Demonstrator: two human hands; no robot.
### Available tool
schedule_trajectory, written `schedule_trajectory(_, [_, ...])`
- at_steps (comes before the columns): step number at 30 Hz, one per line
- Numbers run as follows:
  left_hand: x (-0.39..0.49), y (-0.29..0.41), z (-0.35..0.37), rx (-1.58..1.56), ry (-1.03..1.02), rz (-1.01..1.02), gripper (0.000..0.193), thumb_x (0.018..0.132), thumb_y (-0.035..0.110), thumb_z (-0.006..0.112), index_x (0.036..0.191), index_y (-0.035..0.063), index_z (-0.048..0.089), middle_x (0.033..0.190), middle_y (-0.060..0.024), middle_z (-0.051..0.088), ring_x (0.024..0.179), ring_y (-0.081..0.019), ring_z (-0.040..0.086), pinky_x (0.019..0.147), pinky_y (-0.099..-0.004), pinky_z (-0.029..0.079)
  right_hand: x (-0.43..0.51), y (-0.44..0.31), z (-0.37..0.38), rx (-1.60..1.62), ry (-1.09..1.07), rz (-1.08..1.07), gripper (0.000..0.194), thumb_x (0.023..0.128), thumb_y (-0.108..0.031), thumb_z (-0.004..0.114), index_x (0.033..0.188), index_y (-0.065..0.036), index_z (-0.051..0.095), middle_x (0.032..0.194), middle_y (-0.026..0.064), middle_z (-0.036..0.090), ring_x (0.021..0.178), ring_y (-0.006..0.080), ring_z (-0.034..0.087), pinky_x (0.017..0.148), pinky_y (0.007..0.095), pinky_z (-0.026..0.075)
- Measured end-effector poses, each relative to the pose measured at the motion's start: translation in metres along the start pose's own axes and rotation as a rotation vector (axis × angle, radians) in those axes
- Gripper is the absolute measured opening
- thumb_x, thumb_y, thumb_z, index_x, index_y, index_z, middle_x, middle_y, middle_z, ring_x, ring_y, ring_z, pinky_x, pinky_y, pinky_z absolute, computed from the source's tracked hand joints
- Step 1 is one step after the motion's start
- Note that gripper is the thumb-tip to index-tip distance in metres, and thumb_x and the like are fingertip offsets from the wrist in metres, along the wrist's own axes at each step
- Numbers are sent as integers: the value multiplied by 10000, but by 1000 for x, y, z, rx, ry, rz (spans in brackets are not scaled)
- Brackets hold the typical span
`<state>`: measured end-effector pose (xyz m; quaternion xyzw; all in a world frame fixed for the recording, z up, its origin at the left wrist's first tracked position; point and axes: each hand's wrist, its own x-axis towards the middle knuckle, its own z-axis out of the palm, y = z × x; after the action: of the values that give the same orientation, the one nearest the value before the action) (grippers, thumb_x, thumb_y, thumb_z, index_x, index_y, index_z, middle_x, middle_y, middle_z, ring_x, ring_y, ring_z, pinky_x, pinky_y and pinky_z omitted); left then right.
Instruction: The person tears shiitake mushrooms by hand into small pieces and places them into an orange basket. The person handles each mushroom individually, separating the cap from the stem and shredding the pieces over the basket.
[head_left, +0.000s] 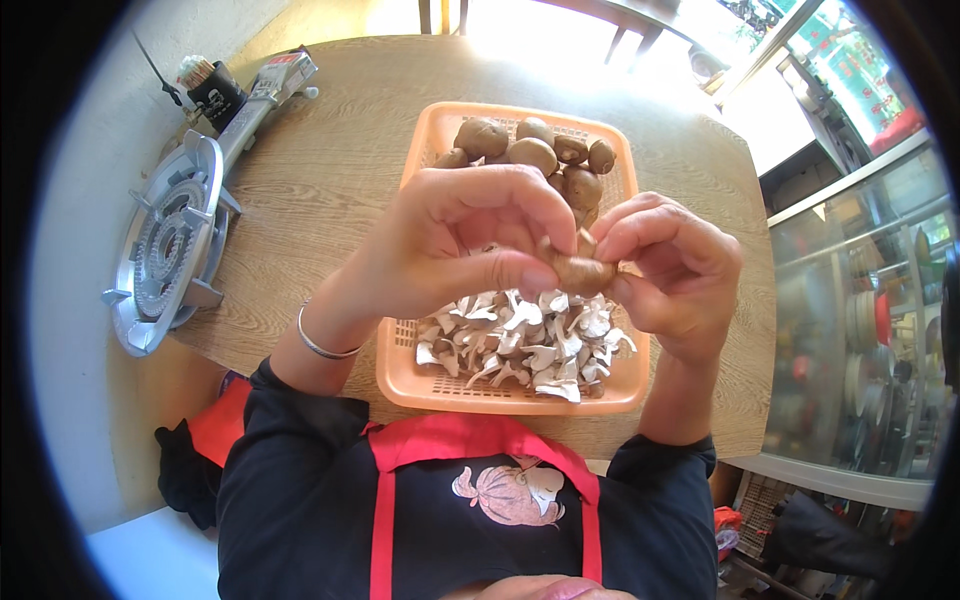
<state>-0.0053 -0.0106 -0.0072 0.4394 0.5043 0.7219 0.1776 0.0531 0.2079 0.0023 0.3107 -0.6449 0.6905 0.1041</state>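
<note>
Between my two hands is a brown mushroom (583, 274), raised over the middle of an orange plastic basket (514, 405). My left hand (480, 247) pinches its left side between thumb and fingers. At its right side, my right hand (667, 262) grips with thumb and fingertips. Whole brown mushrooms (532, 156) lie in the far half of the basket. A heap of torn mushroom pieces (525, 345), with pale insides showing, fills the near half. My hands hide part of the basket's middle.
The basket stands on a wood-grain table (315, 172). At the table's left edge is a silver gas burner (169, 240), with a black cup (217, 94) of toothpicks and a small box (289, 75) beyond it. A glass-fronted cabinet (862, 330) stands at the right.
</note>
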Motion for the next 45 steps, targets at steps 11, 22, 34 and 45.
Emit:
schedule_trajectory(11, [3,-2,-4,203,21,38,218,818,18,759,993,-39,641,989,-111,617,922,-157,584,814,-280,492,-1,-5,8,-418,41,31,289,671,174,640,945,84,652,1003,158,640,928,173,630,782,284,534])
schedule_trajectory(22, [5,-1,-3,351,31,78,235,776,-17,784,969,-30,651,946,-102,623,920,-159,599,791,-278,502,3,-3,9,-355,99,-17,304,645,160,662,920,33,682,929,102,661,838,137,663,703,254,590])
schedule_trajectory(34, [4,-11,-1,100,106,5,273,729,-61,812,956,-4,672,963,-72,619,895,-118,622,719,-234,510,1,1,4,-83,171,138,252,702,181,604,932,81,631,969,162,633,859,182,657,694,284,597])
schedule_trajectory(45, [3,-3,-3,-33,118,18,200,767,-12,809,901,-15,661,877,-50,661,792,-101,681,671,-226,550,3,10,-14,293,95,209,261,729,162,634,972,67,637,923,91,660,849,128,656,706,237,574])
